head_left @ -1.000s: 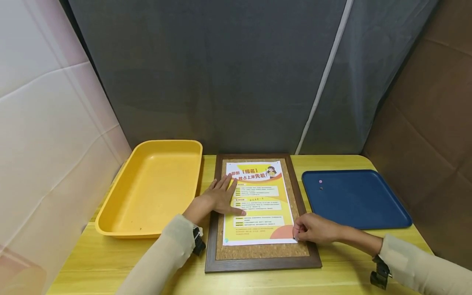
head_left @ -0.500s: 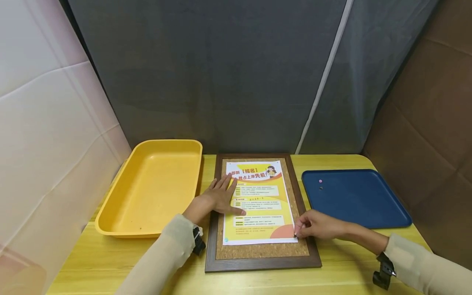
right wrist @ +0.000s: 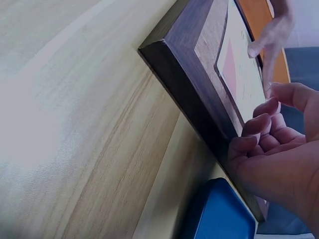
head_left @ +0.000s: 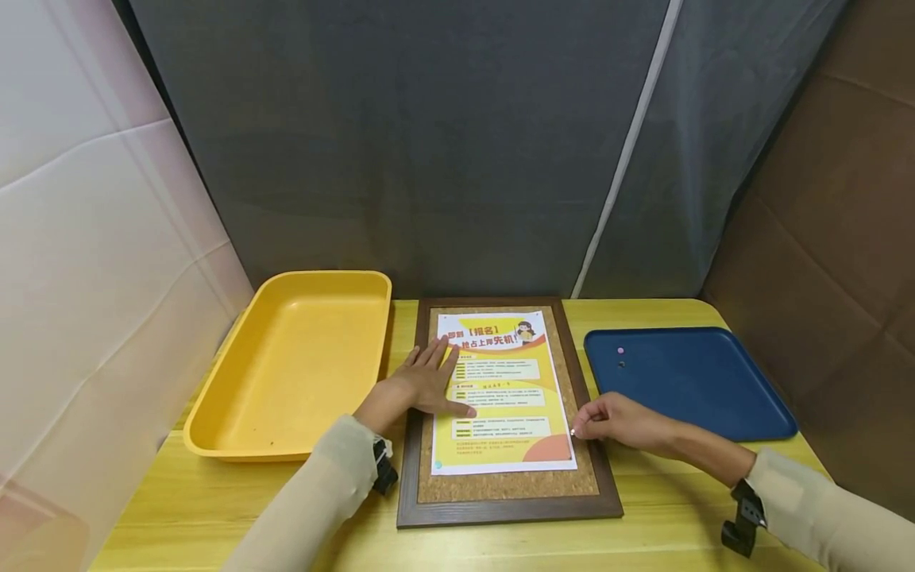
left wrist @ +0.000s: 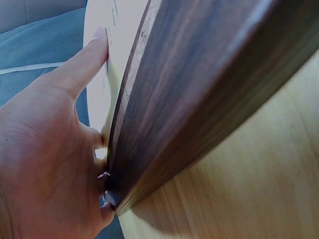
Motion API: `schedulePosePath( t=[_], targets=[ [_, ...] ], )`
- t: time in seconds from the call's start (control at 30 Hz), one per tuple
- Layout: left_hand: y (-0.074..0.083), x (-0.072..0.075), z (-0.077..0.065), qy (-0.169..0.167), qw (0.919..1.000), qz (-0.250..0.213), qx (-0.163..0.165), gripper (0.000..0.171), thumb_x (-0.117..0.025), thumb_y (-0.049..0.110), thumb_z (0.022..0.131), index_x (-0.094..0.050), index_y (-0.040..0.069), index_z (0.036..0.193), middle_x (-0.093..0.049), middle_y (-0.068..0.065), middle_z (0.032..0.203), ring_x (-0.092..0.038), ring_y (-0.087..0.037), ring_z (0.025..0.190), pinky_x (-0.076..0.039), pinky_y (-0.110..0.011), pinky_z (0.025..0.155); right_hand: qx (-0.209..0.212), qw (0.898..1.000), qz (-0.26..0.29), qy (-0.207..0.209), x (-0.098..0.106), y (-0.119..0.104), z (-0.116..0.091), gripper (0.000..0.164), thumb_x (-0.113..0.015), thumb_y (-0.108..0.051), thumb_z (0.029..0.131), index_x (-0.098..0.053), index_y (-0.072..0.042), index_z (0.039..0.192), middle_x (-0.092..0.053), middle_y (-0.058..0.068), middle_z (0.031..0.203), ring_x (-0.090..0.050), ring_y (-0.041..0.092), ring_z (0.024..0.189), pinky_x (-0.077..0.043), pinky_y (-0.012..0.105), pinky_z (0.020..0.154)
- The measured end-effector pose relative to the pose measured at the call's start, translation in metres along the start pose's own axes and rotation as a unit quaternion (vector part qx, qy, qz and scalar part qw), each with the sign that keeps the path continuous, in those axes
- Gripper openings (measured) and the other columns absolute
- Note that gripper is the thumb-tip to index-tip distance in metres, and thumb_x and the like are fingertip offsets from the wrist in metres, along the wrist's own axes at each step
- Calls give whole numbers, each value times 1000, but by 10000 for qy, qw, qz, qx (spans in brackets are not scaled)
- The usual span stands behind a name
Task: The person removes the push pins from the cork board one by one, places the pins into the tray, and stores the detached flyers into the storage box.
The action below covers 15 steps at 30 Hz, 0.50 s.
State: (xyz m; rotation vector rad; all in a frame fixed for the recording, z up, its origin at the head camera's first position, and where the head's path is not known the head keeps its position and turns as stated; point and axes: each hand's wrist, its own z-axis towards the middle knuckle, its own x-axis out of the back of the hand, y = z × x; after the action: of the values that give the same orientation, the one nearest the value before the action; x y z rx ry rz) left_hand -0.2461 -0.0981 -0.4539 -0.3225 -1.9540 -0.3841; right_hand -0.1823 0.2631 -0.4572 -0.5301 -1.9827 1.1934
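Note:
A yellow and white printed poster [head_left: 500, 405] lies on a cork board [head_left: 500, 488] with a dark wood frame [head_left: 511, 510]. My left hand [head_left: 429, 385] rests on the poster's left side, fingers spread and straight. In the left wrist view, the thumb [left wrist: 82, 67] reaches over the sheet. My right hand [head_left: 618, 421] is at the poster's lower right edge, thumb and forefinger pinching a small, pale thumbtack [head_left: 572, 432]. Its other fingers [right wrist: 256, 127] are curled in the right wrist view. Small pin heads [head_left: 446, 318] show at the poster's top corners.
To the right lies a blue tray [head_left: 700, 389] with a small pink-headed piece [head_left: 620, 350] and a tiny dark piece on it. A deep yellow tray [head_left: 293, 365] stands to the left, with small specks near its front. A grey curtain [head_left: 400, 159] closes off the back.
My right hand has risen slightly up the poster's right edge, away from the lower right corner, bringing the thumbtack with it. My left hand has stayed put.

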Motion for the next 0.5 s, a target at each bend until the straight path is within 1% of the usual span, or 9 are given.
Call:
schedulePosePath(
  t=[0.1,0.23,0.33,0.5],
  targets=[
    [0,0,0,-4,10000,-33,1,125,-61,83,88,-5,10,172,6,-15,178,2,-33,165,-2,-55,131,6,9999,136,72,3,1,1,21,-67,-12,103,-75,8,101,-66,4,86,-51,11,77,-44,25,69],
    [0,0,-1,-19,10000,-62,-8,125,-60,83,88,-4,10,172,7,-15,178,3,-33,165,-2,-55,131,-46,9994,316,156,8,2,2,25,-67,-14,103,-73,10,101,-52,1,74,-47,13,71,-39,29,65],
    [0,0,-1,-25,10000,-45,-12,125,-60,84,88,-3,10,172,8,-14,178,3,-32,165,-1,-55,131,-106,9988,394,274,11,4,3,27,-66,-15,104,-71,11,102,-48,2,71,-48,15,70,-39,30,65],
    [0,0,-1,-14,10000,-49,-1,125,-60,83,87,-3,10,172,8,-14,178,3,-32,165,-1,-55,132,-221,9970,591,437,16,8,6,28,-66,-15,104,-70,13,105,-48,0,68,-49,13,69,-38,28,64]
  ],
)
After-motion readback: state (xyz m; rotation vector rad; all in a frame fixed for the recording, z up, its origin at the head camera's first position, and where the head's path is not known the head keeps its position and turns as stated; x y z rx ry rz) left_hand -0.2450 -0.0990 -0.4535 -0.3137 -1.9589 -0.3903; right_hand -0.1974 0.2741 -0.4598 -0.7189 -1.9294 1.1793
